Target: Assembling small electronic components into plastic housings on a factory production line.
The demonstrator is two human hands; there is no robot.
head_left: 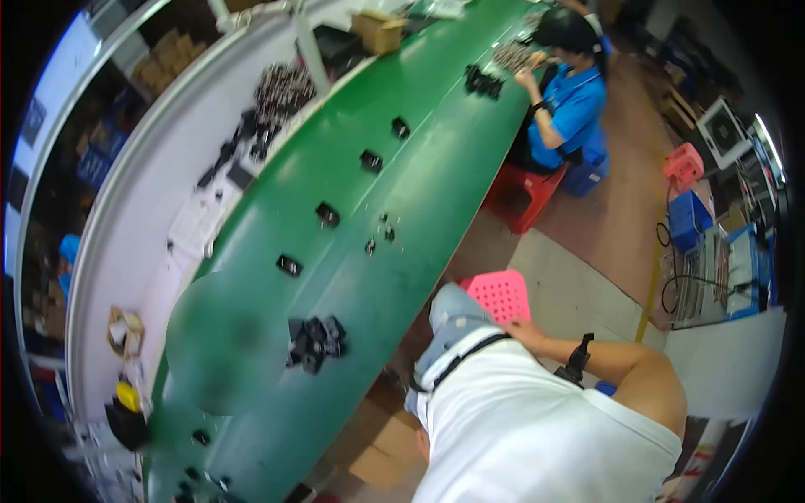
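My right hand [526,336] is down at my side, closed on the near edge of a pink plastic stool [501,293] with a perforated seat. Its fingertips are partly out of sight, and a dark band circles that forearm. Of my left hand [423,444], only a sliver of skin shows beside my white shirt; its fingers are hidden. On the long green table [369,293] to my left lies a pile of black plastic parts [315,344]. Single black parts [289,266] form a spaced row farther up.
Small loose pieces [386,230] lie mid-table. At the far end a person in a blue shirt [579,109] sits on a red stool [524,197], handling small parts. A white ledge [197,222] holding clutter runs along the table's left side. Blue bins [690,220] stand at right.
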